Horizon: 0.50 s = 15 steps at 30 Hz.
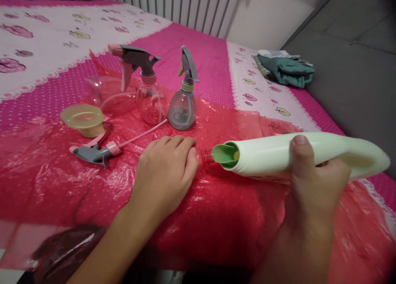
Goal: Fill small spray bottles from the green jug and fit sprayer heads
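My right hand (315, 168) grips the handle of a pale green detergent bottle (269, 154), which lies tipped nearly level. Its green spout (223, 153) points left, right up against the threaded neck of a transparent spray bottle (206, 157). That bottle's body is mostly hidden under my left hand (167, 168), whose fingers are wrapped around it. I cannot make out any liquid running between the two. Left of my left hand, a loose grey and pink spray head (93, 154) lies on the red plastic sheet (204, 218), its thin tube stretching to the right.
Beyond my hands stand a spray bottle with a pink trigger (150, 98) and one with a yellow collar (183, 108). A yellowish cap (83, 118) sits at left. Folded clothes (284, 67) lie on the patterned bedspread (198, 57), near a grey headboard (349, 65).
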### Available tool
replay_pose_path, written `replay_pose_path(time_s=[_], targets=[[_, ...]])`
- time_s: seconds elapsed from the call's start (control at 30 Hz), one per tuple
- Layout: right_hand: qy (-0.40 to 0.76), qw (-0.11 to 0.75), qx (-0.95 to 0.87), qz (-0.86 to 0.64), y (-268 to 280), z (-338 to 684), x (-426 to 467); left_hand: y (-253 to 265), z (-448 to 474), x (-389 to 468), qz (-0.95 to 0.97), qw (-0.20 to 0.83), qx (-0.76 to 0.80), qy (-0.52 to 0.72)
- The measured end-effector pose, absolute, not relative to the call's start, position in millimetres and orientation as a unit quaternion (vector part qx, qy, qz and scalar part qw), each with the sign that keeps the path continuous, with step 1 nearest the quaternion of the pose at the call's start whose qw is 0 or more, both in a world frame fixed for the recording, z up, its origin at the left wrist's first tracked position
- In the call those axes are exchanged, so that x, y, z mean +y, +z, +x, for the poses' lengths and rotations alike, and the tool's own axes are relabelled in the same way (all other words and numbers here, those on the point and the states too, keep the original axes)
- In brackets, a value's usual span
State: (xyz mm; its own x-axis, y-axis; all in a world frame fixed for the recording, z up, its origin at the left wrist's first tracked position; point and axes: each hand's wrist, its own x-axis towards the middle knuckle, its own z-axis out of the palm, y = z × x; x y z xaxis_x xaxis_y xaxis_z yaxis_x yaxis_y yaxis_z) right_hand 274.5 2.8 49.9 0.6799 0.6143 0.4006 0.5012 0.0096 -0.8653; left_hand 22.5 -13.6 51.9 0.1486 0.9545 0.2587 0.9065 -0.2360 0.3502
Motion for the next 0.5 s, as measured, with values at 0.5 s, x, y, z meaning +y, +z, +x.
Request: replay_pose_path(time_s=[0.5], targets=[[0.038, 0.571, -0.423, -0.702, 46.0, 277.3, 1.8, 50.9, 22.2, -12.9, 0.755, 0.058, 0.614, 0.225]])
